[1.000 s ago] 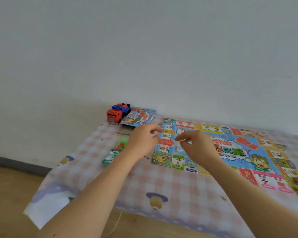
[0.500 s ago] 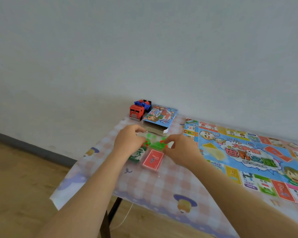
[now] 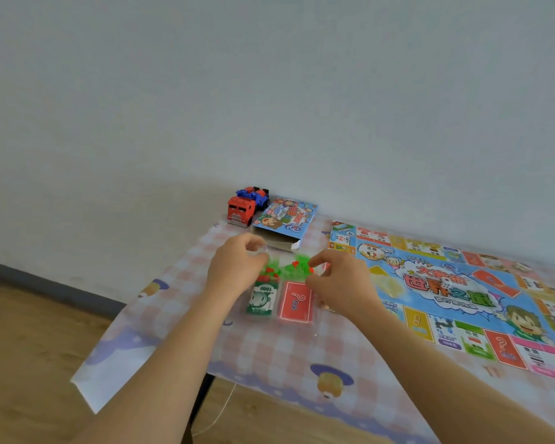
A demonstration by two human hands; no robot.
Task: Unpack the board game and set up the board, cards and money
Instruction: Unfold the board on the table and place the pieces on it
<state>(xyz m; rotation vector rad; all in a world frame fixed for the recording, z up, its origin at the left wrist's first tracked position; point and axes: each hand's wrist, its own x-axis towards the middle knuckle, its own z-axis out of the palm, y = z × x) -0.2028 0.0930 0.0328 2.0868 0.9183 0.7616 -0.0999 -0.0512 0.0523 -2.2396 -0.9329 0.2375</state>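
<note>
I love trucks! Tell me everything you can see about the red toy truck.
The red toy truck stands upright on its wheels at the far left corner of the table, near the wall, its cab facing the camera. It looks like shiny plastic, with a pale grille. A blue and red part sits behind the cab. The game box lies close beside it. The left hand and right hand pinch a clear bag, away from it.

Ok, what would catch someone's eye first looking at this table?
The left hand and right hand pinch a clear bag of green and red pieces at the centre of the view. The colourful game board lies unfolded to their right, and a red toy truck stands beside the open game box at the far corner.
</note>
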